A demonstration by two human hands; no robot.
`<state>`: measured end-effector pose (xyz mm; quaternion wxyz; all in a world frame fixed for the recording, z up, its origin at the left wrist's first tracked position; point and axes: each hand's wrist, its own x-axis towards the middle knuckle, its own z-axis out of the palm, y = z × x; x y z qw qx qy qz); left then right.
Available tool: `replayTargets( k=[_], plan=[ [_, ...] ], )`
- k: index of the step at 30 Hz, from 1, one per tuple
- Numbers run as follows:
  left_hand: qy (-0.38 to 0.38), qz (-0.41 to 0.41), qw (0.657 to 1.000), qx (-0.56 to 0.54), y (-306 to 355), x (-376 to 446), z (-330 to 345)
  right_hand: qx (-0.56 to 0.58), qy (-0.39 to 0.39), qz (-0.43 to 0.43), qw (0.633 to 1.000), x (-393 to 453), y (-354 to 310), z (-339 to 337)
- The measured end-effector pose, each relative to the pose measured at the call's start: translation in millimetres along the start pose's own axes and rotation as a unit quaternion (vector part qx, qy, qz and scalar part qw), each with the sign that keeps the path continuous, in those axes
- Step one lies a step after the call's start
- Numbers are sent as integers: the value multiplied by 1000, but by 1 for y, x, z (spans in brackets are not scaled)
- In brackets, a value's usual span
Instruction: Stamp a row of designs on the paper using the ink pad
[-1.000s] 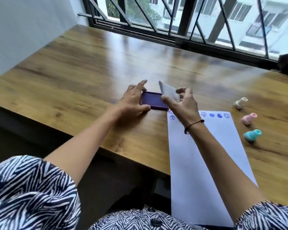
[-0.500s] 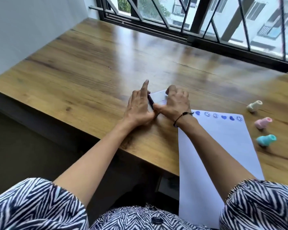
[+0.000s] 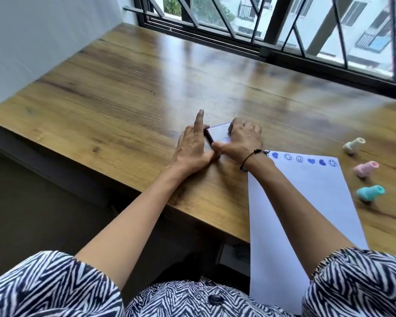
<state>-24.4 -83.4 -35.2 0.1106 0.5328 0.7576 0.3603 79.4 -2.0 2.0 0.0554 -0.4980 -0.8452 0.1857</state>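
The purple ink pad [image 3: 218, 134] lies on the wooden table with its clear lid down over it. My left hand [image 3: 191, 148] holds its left side, index finger pointing up. My right hand [image 3: 242, 140] presses on its right side and the lid. A white sheet of paper [image 3: 311, 197] lies to the right, hanging over the table's front edge. A row of blue stamped hearts and smiley faces [image 3: 304, 159] runs along its far edge. Three small stamps lie right of the paper: a cream stamp [image 3: 353, 145], a pink stamp [image 3: 366, 168] and a teal stamp [image 3: 370, 192].
The wooden table [image 3: 128, 88] runs back to a barred window [image 3: 284, 26]. A white wall stands at the left. The table's front edge [image 3: 146, 193] passes under my forearms.
One second ago the ink pad was open, its lid raised in my right hand. The lid is now down on the pad, both hands pressed against it. The view shifted left.
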Motion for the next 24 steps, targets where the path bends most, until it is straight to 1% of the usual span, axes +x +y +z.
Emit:
replayTargets(
  k=[3, 9, 14, 18, 21, 22, 24],
  plan=[
    [-14, -5, 1000, 0, -1, 0, -2, 1, -8, -3, 1000, 2, -1, -1],
    [-24, -13, 1000, -3, 0, 0, -3, 0, -30, -37, 999, 6, 0, -4],
    [-30, -15, 999, -2, -3, -2, -3, 28, 8, -66, 997, -3, 11, 9],
    [-34, -15, 999, 1, -3, 2, -5, 48, 40, -59, 996, -4, 16, 16],
    [-43, -16, 999, 14, 3, 5, -13, 52, 36, -58, 996, -2, 10, 11],
    [-42, -8, 999, 15, 0, 4, -12, 55, 37, -70, 995, -2, 11, 12],
    [-57, -20, 998, 19, 1, -3, -13, 60, 23, -70, 996, -7, 12, 12]
  ],
)
